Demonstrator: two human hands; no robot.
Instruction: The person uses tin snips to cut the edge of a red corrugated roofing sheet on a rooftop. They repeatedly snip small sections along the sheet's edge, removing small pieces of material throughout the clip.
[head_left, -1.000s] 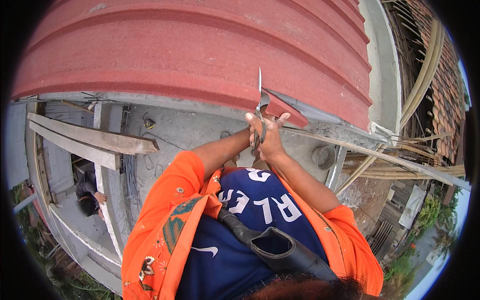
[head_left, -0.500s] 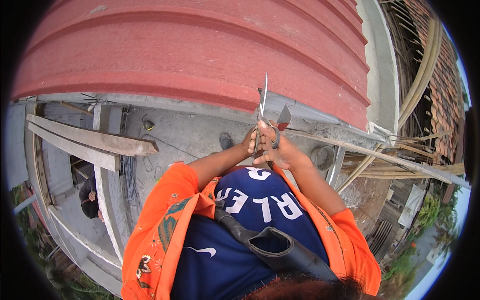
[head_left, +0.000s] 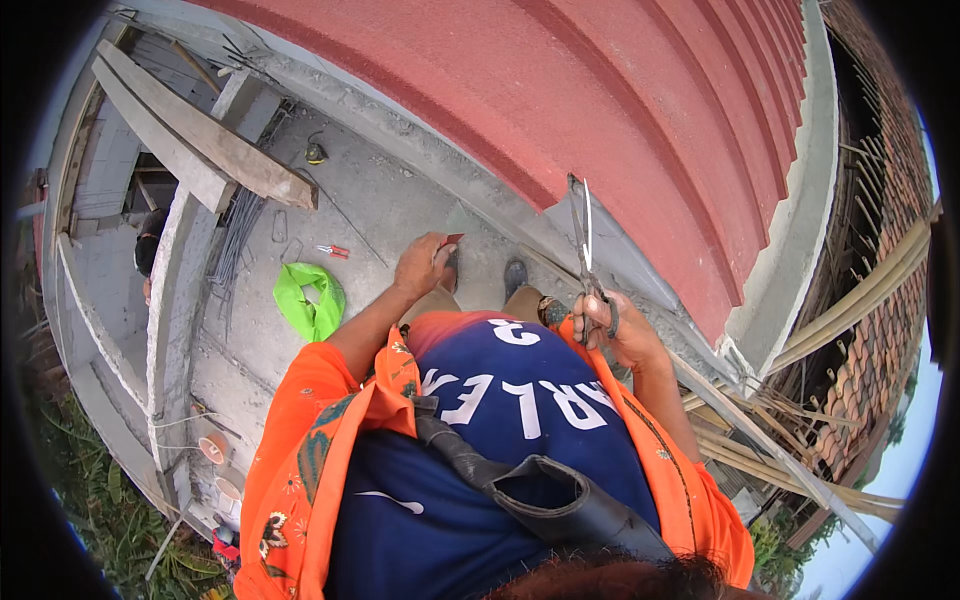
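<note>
My left hand [head_left: 422,264] is closed on a small red metal offcut [head_left: 452,240], held out over the floor in front of my left leg. In my right hand [head_left: 630,328] are tin snips [head_left: 587,262] with dark looped handles, my fingers wrapped round them. Their long blades point up and away, slightly parted, beside the lower edge of the ribbed red metal roofing sheet [head_left: 610,110]. A notch shows in that edge near the blade tips, with a grey strip running below it.
Two timber planks [head_left: 205,125] jut out at the left. On the concrete floor lie a bright green cloth [head_left: 310,302], red-handled pliers [head_left: 333,251], a yellow-and-black tool [head_left: 316,152] and steel rods. Another person [head_left: 150,245] is at the far left. Bamboo poles [head_left: 860,290] and roof tiles stand right.
My hands have moved apart: the left went left with the red offcut, the right stayed with the snips and shifted right and lower. My view has turned, bringing the green cloth into sight.
</note>
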